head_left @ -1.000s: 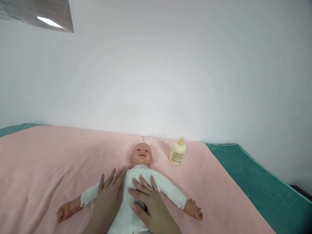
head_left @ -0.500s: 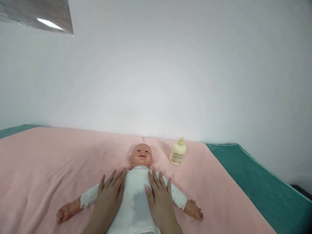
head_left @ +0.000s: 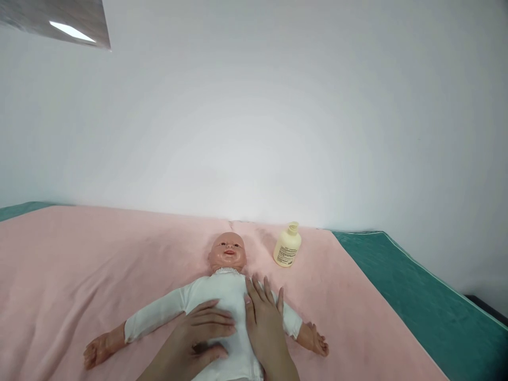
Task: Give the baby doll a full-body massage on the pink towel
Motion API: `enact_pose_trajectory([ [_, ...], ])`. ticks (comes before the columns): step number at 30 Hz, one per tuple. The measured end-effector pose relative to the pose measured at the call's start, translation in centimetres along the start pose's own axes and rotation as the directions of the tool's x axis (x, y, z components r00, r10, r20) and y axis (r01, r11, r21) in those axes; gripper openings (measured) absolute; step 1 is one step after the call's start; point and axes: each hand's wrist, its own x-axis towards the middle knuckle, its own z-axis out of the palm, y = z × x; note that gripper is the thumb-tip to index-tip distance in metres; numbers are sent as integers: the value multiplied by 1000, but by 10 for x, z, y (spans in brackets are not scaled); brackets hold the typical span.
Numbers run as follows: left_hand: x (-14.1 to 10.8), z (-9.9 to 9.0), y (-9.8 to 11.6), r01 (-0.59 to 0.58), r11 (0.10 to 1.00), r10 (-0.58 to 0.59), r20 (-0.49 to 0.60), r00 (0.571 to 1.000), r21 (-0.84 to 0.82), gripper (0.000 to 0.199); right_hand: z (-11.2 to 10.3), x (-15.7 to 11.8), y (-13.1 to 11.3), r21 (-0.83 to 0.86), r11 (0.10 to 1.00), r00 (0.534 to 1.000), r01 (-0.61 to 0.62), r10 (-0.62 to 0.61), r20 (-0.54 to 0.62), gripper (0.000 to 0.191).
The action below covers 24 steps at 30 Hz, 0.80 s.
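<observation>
**Both palms flat on the doll's chest**

A plastic baby doll in a white long-sleeved cloth suit (head_left: 222,296) lay face up on a pink fleece blanket (head_left: 79,264), its head toward the plain white wall (head_left: 254,132) and its arms spread out to either side. The left hand (head_left: 198,336) rested across the doll's belly, fingers extended and pointing toward the right, pressed flat against the white fabric and gripping nothing. The right hand (head_left: 264,323) lay flat along the doll's side of the chest near the shoulder, fingers straight and pointing toward the head, likewise open and holding nothing. The two hands were just beside each other, fingertips of the left close to the right's thumb edge. A small cream-coloured plastic bottle with a printed label (head_left: 288,246) stood near the doll's head, untouched. A teal cover (head_left: 416,307) showed beyond the blanket's edge.
</observation>
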Motion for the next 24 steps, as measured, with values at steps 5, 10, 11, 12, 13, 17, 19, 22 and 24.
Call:
enact_pose_trajectory([
  [5,4,-4,5,38,998,-32,133,991,-42,36,-1,0,0,9,1000,1000,-2,2,-1,47],
  [10,6,-7,6,107,994,-104,197,975,-4,51,0,0,0,11,1000,1000,-12,11,7,47],
  [11,6,-7,6,115,993,-114,199,973,10,57,1,0,0,11,1000,1000,-10,10,3,47],
  [12,6,-7,6,122,992,-124,193,973,23,62,2,0,0,10,1000,1000,-8,8,-2,47],
  [13,6,-7,5,126,991,-131,180,975,37,68,2,0,1,9,1000,1000,-7,7,-5,47],
  [17,1,-1,-2,132,986,-141,100,985,97,90,4,0,1,4,1000,1000,-5,5,-10,47],
  [19,-1,3,-7,151,979,-161,64,985,135,102,4,0,1,12,1000,1000,-4,4,-15,47],
  [22,-6,9,-14,187,966,-195,26,981,179,115,4,0,1,44,999,999,-6,7,-37,46],
  [24,-9,12,-17,196,963,-199,-3,980,186,118,3,0,1,93,996,998,-4,10,-64,45],
])
